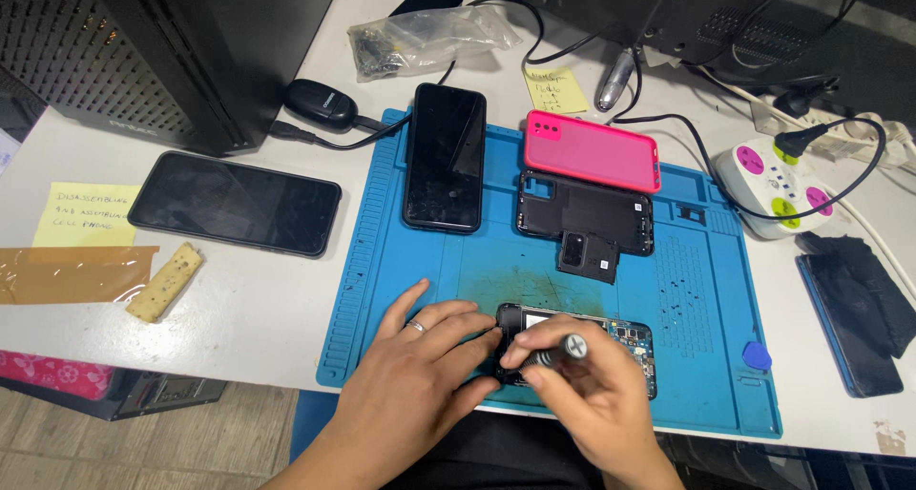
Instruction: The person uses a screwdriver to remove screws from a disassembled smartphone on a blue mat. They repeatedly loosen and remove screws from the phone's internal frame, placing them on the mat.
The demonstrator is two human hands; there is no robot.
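Opened phone (625, 342) lower centre of frame on blue repair mat (401, 261) | my left hand (415, 375) steadies its edge, fingers loosely spread | my right hand (582, 385) grips screwdriver (558, 352), tip hidden | risk: driver slips, gouges exposed board; loosened screws may roll away.

bare blue mat (420, 280) left of the hands (496, 375), black back cover (584, 213) beyond, blue pick (757, 356) at right
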